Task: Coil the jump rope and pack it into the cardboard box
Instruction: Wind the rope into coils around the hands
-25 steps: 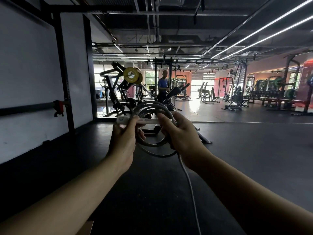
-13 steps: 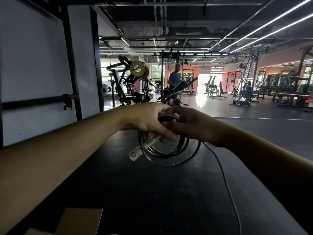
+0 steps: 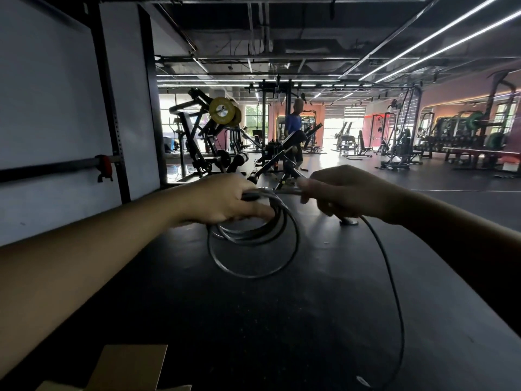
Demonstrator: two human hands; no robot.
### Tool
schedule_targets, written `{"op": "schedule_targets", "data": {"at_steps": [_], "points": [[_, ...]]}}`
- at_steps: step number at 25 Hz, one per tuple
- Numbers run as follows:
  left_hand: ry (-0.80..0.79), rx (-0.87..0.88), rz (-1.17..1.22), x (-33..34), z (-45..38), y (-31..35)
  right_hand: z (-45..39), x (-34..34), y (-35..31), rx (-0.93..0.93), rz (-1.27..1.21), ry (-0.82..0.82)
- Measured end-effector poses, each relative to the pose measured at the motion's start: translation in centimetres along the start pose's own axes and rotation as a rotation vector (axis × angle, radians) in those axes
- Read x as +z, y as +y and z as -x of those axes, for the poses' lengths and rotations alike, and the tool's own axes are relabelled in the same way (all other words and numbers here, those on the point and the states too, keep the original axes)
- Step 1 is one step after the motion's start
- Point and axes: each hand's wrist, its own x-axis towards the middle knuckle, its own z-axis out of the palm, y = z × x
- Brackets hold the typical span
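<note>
My left hand (image 3: 222, 200) grips the top of a coil of grey jump rope (image 3: 253, 244), whose several loops hang below the fingers. My right hand (image 3: 346, 193) pinches the rope a short way to the right of the coil. From under that hand a loose length of rope (image 3: 394, 292) runs down toward the floor at the lower right, ending near a pale handle tip (image 3: 362, 380). An open flap of the cardboard box (image 3: 129, 368) shows at the bottom left, below my left forearm.
Dark rubber gym floor (image 3: 267, 320) stretches ahead. A white wall with a black rack upright (image 3: 110, 108) stands on the left. Weight machines (image 3: 214, 142) and a bench (image 3: 284, 162) stand beyond my hands, and a person in blue (image 3: 293, 122) stands far back.
My right hand has pulled away to the right of the coil, drawing rope out between the hands. The white handle seen below my left hand is now hidden. The view tilted down slightly.
</note>
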Motion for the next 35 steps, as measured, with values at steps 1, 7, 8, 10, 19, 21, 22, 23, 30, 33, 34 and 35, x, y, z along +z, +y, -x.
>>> {"op": "schedule_targets", "data": {"at_steps": [1,7,8,10,19,21,22,23,30,33,34,35], "points": [[0.080,-0.032,0.194,0.0,0.2,-0.6,0.4,-0.3,0.6,0.012,-0.070,0.047],[0.564,-0.017,1.157,2.5,-1.6,0.2,0.8,4.8,1.3,0.009,-0.379,0.112],[0.630,-0.014,1.249,3.0,-2.2,0.8,0.5,6.0,1.0,0.031,-0.440,0.136],[0.754,-0.047,1.412,3.6,-3.0,2.1,-0.3,8.0,0.0,0.090,-0.603,0.190],[1.010,-0.257,1.419,5.9,-2.7,2.8,-2.5,10.7,-1.0,0.122,-0.906,0.387],[1.011,-0.307,1.317,6.7,-2.4,2.1,-2.3,10.7,-0.8,0.076,-0.935,0.361],[0.990,-0.311,1.315,7.0,-2.3,2.0,-2.2,10.8,-0.8,0.071,-0.925,0.357],[0.959,-0.308,1.320,7.1,-2.1,1.9,-2.1,10.8,-0.7,0.072,-0.905,0.357],[0.528,-0.178,1.242,6.6,0.7,-2.6,-2.7,7.2,0.4,0.021,-0.244,0.351],[0.474,-0.093,0.853,3.0,2.0,-3.7,-3.0,5.0,0.4,-0.020,0.114,0.252],[0.399,-0.079,0.621,1.6,2.1,-3.2,-3.2,4.5,0.2,-0.038,0.200,0.214],[0.313,-0.059,0.385,0.5,1.8,-2.5,-3.4,4.0,-0.1,-0.061,0.282,0.173]]}}
